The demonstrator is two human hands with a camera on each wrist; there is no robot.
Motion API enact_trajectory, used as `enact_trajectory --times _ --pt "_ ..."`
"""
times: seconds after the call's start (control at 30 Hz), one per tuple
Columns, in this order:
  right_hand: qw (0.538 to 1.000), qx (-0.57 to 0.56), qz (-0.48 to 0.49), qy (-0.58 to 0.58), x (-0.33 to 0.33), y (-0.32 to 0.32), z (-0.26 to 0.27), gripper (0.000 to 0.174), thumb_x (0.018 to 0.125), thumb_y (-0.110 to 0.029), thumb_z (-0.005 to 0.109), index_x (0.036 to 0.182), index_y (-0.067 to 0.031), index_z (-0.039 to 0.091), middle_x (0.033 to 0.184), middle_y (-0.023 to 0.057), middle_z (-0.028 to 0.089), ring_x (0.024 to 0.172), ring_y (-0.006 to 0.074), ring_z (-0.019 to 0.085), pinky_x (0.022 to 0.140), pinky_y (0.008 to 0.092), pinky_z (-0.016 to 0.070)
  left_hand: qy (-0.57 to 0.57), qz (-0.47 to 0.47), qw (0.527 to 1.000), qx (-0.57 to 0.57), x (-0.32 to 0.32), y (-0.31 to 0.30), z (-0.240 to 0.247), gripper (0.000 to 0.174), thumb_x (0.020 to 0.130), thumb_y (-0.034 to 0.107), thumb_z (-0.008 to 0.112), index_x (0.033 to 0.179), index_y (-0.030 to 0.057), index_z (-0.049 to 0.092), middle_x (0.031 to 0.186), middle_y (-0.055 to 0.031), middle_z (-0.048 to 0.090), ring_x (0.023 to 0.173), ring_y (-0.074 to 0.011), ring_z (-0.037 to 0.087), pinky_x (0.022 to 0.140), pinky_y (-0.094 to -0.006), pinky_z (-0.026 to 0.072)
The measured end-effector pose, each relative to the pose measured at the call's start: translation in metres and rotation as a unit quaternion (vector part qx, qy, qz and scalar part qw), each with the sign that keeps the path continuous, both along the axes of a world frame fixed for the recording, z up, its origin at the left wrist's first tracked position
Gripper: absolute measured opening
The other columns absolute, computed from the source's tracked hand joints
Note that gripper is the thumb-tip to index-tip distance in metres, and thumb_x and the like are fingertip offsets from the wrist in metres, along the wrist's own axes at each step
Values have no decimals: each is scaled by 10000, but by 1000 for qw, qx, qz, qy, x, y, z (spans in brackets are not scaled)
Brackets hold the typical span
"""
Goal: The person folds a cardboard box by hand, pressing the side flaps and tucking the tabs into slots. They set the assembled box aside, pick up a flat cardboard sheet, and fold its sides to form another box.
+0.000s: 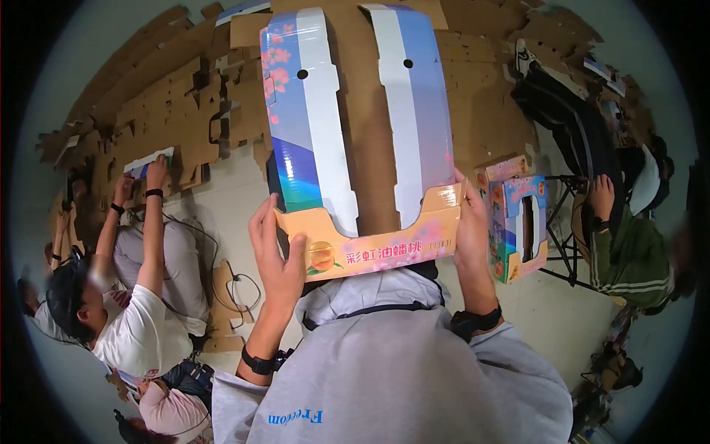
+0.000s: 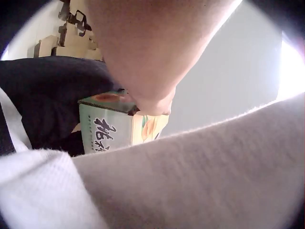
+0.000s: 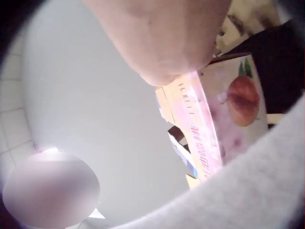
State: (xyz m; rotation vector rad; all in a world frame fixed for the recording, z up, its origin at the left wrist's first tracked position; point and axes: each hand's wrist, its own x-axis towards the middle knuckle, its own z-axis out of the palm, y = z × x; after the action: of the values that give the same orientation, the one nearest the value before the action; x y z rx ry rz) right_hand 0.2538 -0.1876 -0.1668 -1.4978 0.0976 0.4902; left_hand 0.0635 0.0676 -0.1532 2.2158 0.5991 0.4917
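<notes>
A printed cardboard box point(image 1: 370, 255), orange at its near end with a peach picture and blue and white on its long panels, lies across the person's lap. The left hand point(image 1: 279, 255) grips its near left corner, thumb on the front face. At the near right corner the right hand point(image 1: 472, 233) holds the side. Between the two long panels runs a brown gap. In the left wrist view the box's green-white side point(image 2: 107, 126) shows below the left hand point(image 2: 155, 102). The right wrist view has the box's pink end point(image 3: 195, 124) under the right hand point(image 3: 176, 71).
A finished-looking box point(image 1: 521, 229) stands on the right beside a black folding frame point(image 1: 566, 244). Flattened cardboard point(image 1: 177, 111) covers the floor ahead. One person point(image 1: 137, 318) sits at left handling a small piece; another point(image 1: 629, 244) sits at right. A cable point(image 1: 240, 285) lies on the floor.
</notes>
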Motion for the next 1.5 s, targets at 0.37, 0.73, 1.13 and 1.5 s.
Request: enact_trajectory --times 0.37,0.73,1.13,1.5 --pt "923 -136 -48 -357 -15 13 13 299 1030 -23 531 1280 104 636 1320 203 692 1270 281 637 1108 399 478 -137 -86 985 -55 12 1 -10 425 1118 202 393 1484 -10 435 1582 -272 449 1556 -436 295 1247 -521 259" --pt "929 -80 -47 -358 -18 12 9 300 1046 -23 484 1284 107 612 1308 247 688 1306 315 623 1134 412 456 -121 -74 972 -189 8 -3 -24 379 1141 331 393 1408 62 388 1662 -304 285 1560 -409 278 1151 -472 423" --pt "920 -185 42 -342 1 10 16 262 1070 -58 488 1291 28 599 1467 203 552 1346 283 556 1155 395 406 -94 -58 978 -179 27 10 -16 270 1071 162 486 1320 59 488 1642 -245 301 1522 -367 341 1236 -474 267" --pt "975 -36 20 -217 -9 11 5 365 1050 5 457 1415 6 472 1474 170 530 1353 252 532 1188 375 364 -88 -8 974 -208 23 -2 -20 169 1032 91 557 1192 54 516 1371 -138 427 1306 -258 430 1141 -386 345"
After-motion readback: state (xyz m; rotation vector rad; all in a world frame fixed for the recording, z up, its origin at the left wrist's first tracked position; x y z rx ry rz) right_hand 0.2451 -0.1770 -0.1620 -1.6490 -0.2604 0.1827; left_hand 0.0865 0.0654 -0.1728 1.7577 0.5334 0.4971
